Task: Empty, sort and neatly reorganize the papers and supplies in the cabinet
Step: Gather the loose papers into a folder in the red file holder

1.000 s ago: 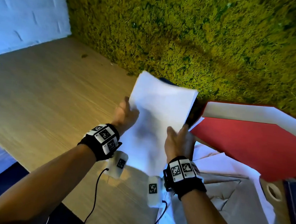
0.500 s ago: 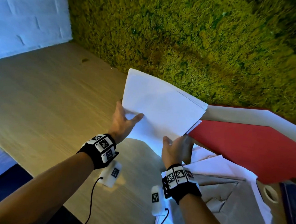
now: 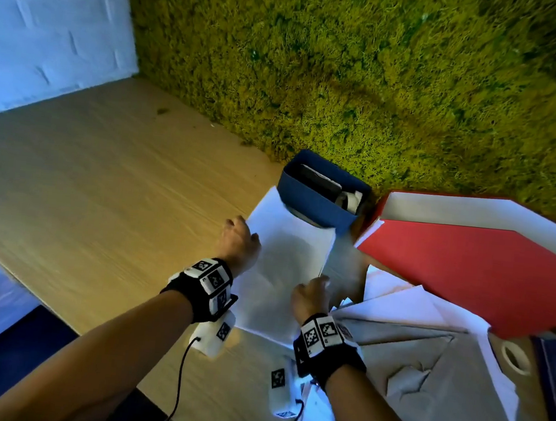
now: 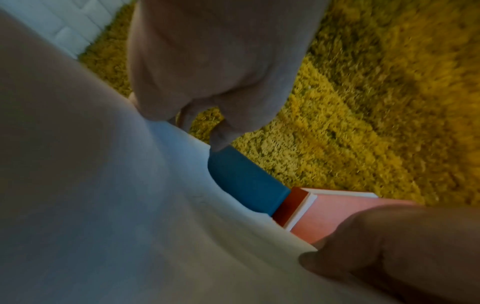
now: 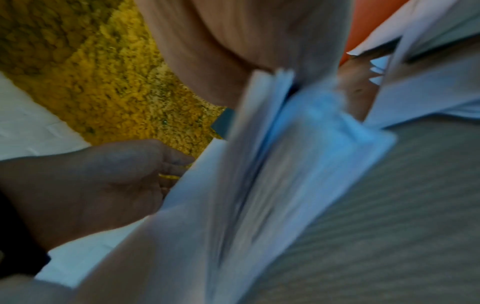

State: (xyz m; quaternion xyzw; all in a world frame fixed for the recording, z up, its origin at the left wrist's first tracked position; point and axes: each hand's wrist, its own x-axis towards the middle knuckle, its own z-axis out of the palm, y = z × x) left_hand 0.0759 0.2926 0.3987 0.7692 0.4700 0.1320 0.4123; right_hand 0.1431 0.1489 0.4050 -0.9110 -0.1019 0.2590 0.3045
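Note:
A stack of white papers (image 3: 285,262) lies low on the wooden table (image 3: 100,210), its far end against a blue box (image 3: 317,207). My left hand (image 3: 241,239) grips the stack's left edge, fingers curled under it. At the right edge, nearer me, my right hand (image 3: 313,290) holds the same stack. In the left wrist view the paper (image 4: 103,205) fills the lower left under my left hand (image 4: 207,72). The right wrist view shows the blurred sheet edges (image 5: 259,164) below my right hand (image 5: 233,41).
The blue box holds dark and white items and stands against a moss-covered wall (image 3: 350,81). A red folder (image 3: 484,274) lies to the right over loose white sheets and brown envelopes (image 3: 423,377). A tape roll (image 3: 513,357) sits at the far right.
The stack was held up, tilted off the table; both hands have brought it down to the tabletop. The blue box behind it has come into view.

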